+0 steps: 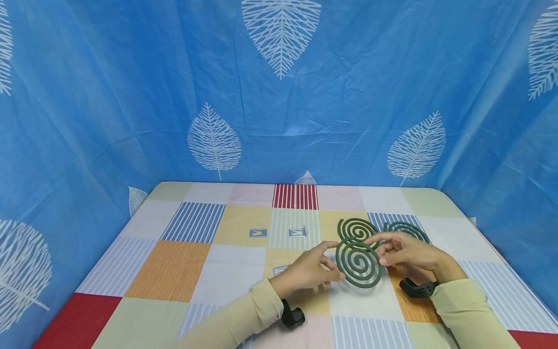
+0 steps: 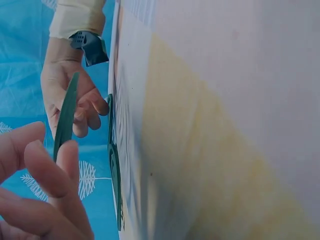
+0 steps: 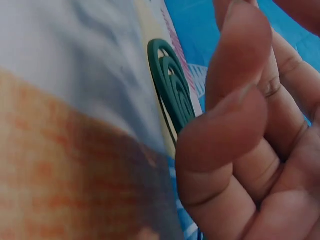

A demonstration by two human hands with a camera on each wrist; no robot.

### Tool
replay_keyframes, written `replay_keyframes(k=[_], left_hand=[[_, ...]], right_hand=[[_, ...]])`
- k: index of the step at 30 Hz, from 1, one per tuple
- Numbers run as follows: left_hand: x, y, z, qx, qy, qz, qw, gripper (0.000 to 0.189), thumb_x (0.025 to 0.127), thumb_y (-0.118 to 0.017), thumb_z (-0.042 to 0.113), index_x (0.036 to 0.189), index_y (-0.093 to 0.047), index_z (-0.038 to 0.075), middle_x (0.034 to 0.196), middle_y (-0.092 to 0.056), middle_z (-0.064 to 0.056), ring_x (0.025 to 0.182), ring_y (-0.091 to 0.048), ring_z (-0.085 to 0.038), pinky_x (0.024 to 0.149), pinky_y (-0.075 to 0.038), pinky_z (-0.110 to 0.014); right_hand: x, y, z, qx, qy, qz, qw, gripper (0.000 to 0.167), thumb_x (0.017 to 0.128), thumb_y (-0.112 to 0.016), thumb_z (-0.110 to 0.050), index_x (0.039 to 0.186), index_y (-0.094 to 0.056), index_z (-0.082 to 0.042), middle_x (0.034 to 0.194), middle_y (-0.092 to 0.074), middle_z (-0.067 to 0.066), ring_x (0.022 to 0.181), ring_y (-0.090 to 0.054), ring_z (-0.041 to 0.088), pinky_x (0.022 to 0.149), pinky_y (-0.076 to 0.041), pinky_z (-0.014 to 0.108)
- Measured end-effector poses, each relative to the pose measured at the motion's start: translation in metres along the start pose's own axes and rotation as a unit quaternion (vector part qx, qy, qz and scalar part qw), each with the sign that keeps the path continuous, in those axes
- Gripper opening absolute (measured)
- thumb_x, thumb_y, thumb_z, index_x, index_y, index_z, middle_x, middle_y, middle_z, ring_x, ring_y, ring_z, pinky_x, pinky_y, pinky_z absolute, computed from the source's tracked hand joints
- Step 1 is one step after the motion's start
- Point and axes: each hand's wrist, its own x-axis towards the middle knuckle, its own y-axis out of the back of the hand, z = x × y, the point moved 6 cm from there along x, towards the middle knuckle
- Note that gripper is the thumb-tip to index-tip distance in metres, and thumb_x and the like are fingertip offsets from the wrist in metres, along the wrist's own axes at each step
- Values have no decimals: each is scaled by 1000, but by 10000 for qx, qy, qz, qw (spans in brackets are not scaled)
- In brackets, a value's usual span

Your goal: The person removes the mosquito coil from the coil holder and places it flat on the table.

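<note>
A dark green mosquito coil is held above the table between both hands, its spiral face showing in the head view. My left hand grips its left edge with thumb and index finger. In the left wrist view the coil shows almost edge-on above the left fingertips. My right hand has index finger and thumb at the coil's upper right edge; its contact is partly hidden. The right wrist view shows the right fingers curled close to the camera, with a green coil beyond them.
One green coil lies on the table just behind the held one. Another coil lies farther right, partly covered by the right hand. A patchwork cloth covers the table, and a blue leaf-printed curtain encloses it.
</note>
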Motion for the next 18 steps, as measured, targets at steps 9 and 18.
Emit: replay_keyframes(k=[9, 18], left_hand=[[0, -5, -1, -4, 153, -245, 9996, 79, 93, -85, 11, 162, -47, 13, 96, -78, 6, 69, -69, -12, 55, -44, -24], [2, -13, -1, -175, 304, -480, 9982, 76, 95, -83, 8, 162, -47, 11, 98, -79, 1, 69, -69, -15, 61, -46, -23]], right_hand=[[-3, 2, 5, 68, -77, -203, 9997, 50, 105, -59, 10, 147, -67, -17, 99, -76, -2, 63, -47, 22, 53, -37, 44], [-7, 6, 7, -240, -160, -142, 9995, 51, 105, -60, 10, 146, -69, -18, 95, -75, -3, 58, -36, 35, 48, -33, 45]])
